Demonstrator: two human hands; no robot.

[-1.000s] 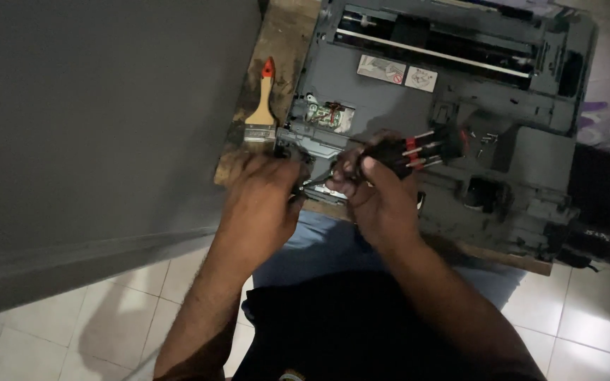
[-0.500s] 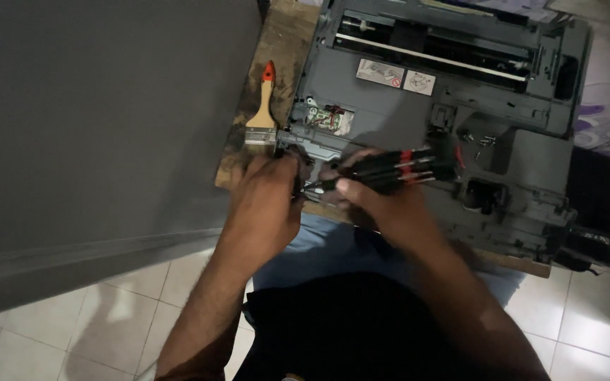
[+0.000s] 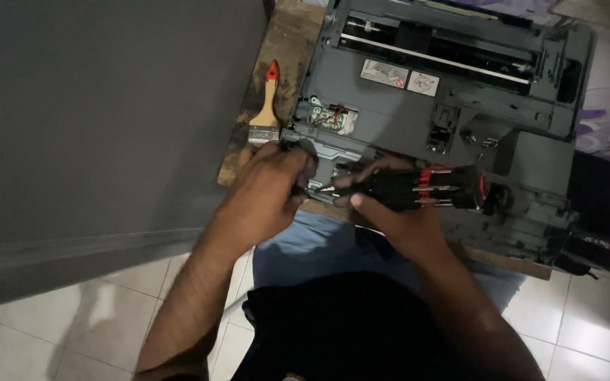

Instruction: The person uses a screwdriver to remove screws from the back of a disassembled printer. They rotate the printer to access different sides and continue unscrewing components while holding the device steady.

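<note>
Wooden-handled paintbrush [image 3: 266, 106] lies left of the opened grey printer [image 3: 453, 120]. Left hand [image 3: 266, 194] closed at printer's front-left corner, contents hidden. Right hand [image 3: 390, 212] grips black-and-red multi-bit screwdriver [image 3: 425, 189], tip pointing left. Judgement: seat tip squarely, steady the chassis.

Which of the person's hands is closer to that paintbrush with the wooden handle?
Left. The left hand lies just below the paintbrush, almost at its bristles; the right hand is farther off to the side, gripping a black and red screwdriver.
</note>
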